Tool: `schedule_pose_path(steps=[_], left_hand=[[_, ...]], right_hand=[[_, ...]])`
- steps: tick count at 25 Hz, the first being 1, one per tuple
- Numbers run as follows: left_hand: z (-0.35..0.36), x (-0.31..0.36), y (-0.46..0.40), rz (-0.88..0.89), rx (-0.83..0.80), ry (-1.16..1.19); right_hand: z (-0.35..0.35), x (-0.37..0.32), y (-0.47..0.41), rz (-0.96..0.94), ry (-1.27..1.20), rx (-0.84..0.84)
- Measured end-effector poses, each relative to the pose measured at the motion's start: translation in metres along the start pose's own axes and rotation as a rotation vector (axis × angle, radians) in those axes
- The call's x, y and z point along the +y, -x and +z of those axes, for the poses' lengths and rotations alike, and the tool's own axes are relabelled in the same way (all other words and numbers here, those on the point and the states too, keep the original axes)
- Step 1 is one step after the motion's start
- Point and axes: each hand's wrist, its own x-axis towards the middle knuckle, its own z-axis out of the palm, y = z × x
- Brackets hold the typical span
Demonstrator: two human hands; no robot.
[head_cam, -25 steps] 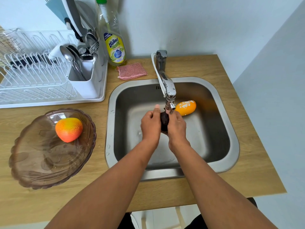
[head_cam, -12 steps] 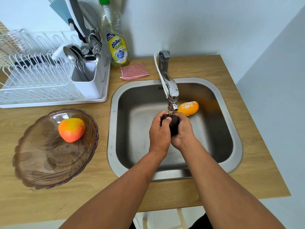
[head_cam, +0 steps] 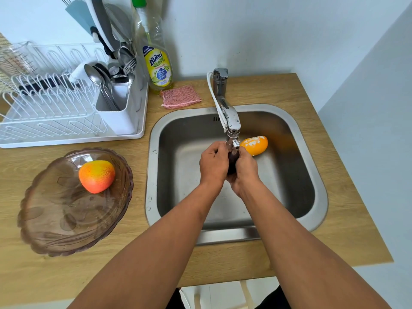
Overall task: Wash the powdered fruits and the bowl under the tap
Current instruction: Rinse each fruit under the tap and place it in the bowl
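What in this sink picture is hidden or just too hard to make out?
Head view only:
- Dark fruit: mostly covered by the left hand and right hand; its kind is unclear.
- Water from the tap: no stream can be made out.
- Sink drain: behind the hands and forearms.
- Utensils in the drying rack: tops cut off by the upper edge.

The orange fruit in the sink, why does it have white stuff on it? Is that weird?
Yes, the orange fruit lying in the sink has white patches on its top. It looks like powder not yet washed off. The fruit in the bowl shows none.
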Motion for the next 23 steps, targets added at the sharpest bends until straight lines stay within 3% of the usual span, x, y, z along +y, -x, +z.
schedule_pose_path(steps=[4,8,11,15,20,23], left_hand=[[-0.001,0.007,-0.003,-0.118,-0.030,0.102],[-0.008,0.008,-0.012,-0.299,-0.038,0.253],[-0.004,0.003,-0.005,-0.236,-0.037,0.173],[0.001,-0.008,0.007,-0.085,-0.056,0.071],[0.005,-0.007,0.011,-0.031,-0.094,0.000],[0.014,-0.004,0.012,0.021,-0.086,-0.113]], right_hand=[[-0.006,0.003,0.000,-0.006,-0.060,-0.062],[-0.011,0.016,0.001,-0.043,0.047,-0.180],[-0.008,0.018,-0.001,-0.088,0.087,-0.091],[-0.010,0.018,-0.003,-0.011,-0.080,-0.006],[-0.027,0.018,-0.006,0.139,-0.204,-0.021],[-0.037,0.015,-0.006,0.135,-0.216,-0.057]])
